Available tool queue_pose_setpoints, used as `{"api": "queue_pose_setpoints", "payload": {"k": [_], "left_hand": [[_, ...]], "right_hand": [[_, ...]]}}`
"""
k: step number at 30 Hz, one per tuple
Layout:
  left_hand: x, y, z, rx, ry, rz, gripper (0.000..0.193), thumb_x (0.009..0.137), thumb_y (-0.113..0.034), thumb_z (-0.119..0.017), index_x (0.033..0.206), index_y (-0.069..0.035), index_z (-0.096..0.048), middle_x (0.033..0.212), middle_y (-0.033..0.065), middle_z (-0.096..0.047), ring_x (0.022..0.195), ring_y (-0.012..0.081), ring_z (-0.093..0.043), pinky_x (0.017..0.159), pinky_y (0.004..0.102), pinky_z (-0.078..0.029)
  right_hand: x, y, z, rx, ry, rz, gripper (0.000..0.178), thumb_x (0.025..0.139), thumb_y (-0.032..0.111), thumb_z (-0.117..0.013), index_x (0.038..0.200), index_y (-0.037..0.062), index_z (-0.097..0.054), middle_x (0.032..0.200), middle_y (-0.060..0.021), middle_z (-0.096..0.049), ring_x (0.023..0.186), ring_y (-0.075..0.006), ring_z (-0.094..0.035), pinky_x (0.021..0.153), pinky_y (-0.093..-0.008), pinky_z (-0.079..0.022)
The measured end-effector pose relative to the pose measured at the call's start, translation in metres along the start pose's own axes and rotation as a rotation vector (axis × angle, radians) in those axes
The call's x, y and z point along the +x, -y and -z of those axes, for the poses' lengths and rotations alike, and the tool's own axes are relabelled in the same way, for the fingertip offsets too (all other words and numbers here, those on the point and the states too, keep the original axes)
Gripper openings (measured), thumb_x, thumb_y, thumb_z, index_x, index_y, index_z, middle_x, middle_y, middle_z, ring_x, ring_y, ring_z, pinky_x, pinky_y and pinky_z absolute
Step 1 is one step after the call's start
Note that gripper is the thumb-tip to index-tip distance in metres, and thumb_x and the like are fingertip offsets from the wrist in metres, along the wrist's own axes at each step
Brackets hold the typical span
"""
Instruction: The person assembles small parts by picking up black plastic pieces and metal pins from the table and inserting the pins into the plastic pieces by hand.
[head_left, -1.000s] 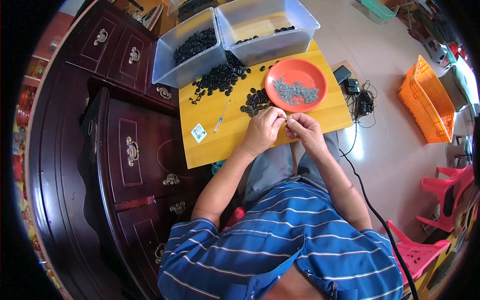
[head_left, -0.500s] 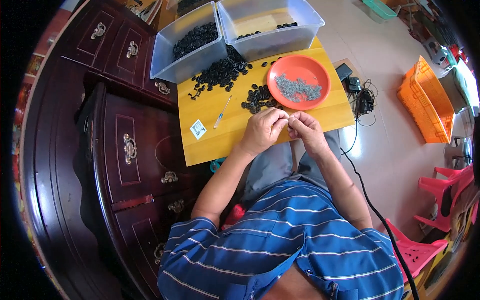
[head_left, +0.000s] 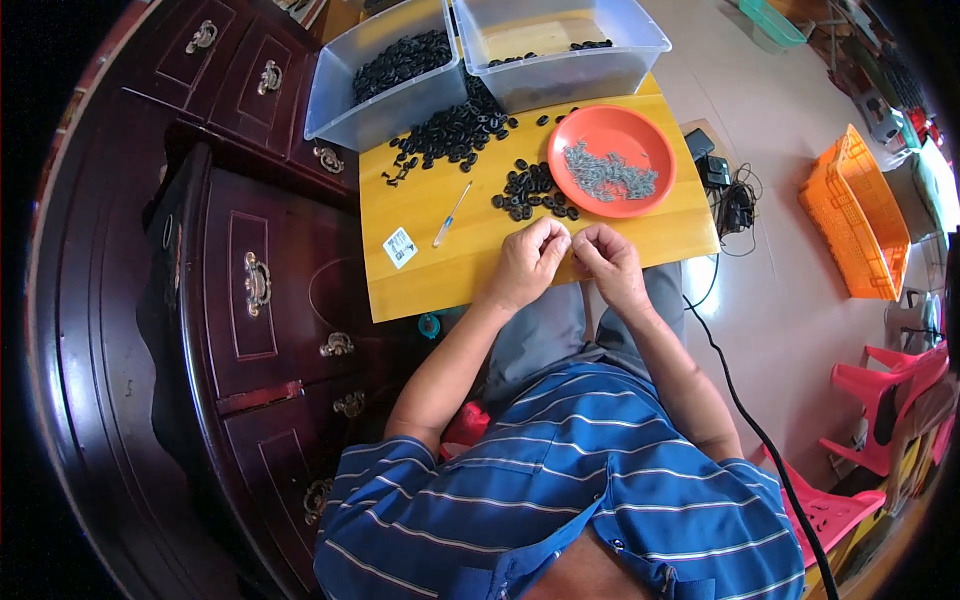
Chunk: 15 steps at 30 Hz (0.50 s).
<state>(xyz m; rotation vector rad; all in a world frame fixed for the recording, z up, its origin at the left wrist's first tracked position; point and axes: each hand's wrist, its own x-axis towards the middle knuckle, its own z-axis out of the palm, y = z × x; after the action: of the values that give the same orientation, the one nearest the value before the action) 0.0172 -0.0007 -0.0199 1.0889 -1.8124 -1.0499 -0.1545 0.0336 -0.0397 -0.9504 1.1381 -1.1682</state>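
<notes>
Close together at the table's near edge are my left hand [head_left: 530,262] and my right hand [head_left: 611,265], fingertips almost meeting. Both are closed in a pinch; whatever lies between the fingers is too small or hidden to make out. Just beyond them lies a small group of black oval pieces [head_left: 527,190]. An orange-red plate [head_left: 655,135] holding many small grey metal-looking pieces [head_left: 610,175] stands beyond my right hand. A larger heap of black oval pieces [head_left: 455,130] spreads over the yellow table [head_left: 400,290] farther left.
Two clear plastic bins [head_left: 390,105] with black pieces stand at the table's far side. A pen [head_left: 452,215] and a white label [head_left: 400,247] lie at the left. Dark wooden drawers [head_left: 250,270] border the left. An orange basket [head_left: 850,215], black cables [head_left: 737,205] and pink stools [head_left: 885,400] are at the right.
My hands have come slightly apart at the fingertips, both still pinched. The table and everything on it sit a little differently in the picture, as the view has shifted.
</notes>
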Motion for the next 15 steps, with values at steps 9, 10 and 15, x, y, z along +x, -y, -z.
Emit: {"api": "queue_pose_setpoints", "payload": {"k": [9,10,15], "left_hand": [[-0.0028,-0.0002,0.0055,-0.025,-0.054,0.022,0.010,0.100,-0.009,-0.060,0.098,0.000,-0.061,0.079,0.0046,-0.064,0.071,0.0102,-0.058,0.065,0.0278,-0.050],[-0.0022,-0.0006,0.0054,-0.029,-0.056,0.025,0.009,0.098,-0.008,-0.061,0.097,0.001,-0.061,0.079,0.0092,-0.065,0.071,0.0176,-0.062,0.066,0.0322,-0.051],[-0.0023,0.0031,0.0043,-0.042,-0.024,0.030,0.011,0.101,-0.010,-0.058,0.098,0.001,-0.061,0.081,0.0054,-0.065,0.073,0.0110,-0.060,0.068,0.0284,-0.050]], "right_hand": [[0.0076,0.0002,0.0025,0.157,0.004,-0.042,0.007,0.101,0.008,-0.062,0.106,0.0034,-0.061,0.091,-0.0002,-0.065,0.078,-0.0067,-0.061,0.071,-0.0220,-0.050],[0.0077,0.0008,0.0024,0.187,-0.021,-0.039,0.006,0.101,0.007,-0.061,0.107,0.0034,-0.060,0.092,-0.0011,-0.066,0.078,-0.0072,-0.061,0.070,-0.0223,-0.051],[0.0084,0.0009,0.0088,0.187,0.022,-0.071,0.007,0.103,0.011,-0.060,0.109,0.0059,-0.060,0.099,-0.0031,-0.070,0.078,-0.0074,-0.063,0.074,-0.0227,-0.055]]}}
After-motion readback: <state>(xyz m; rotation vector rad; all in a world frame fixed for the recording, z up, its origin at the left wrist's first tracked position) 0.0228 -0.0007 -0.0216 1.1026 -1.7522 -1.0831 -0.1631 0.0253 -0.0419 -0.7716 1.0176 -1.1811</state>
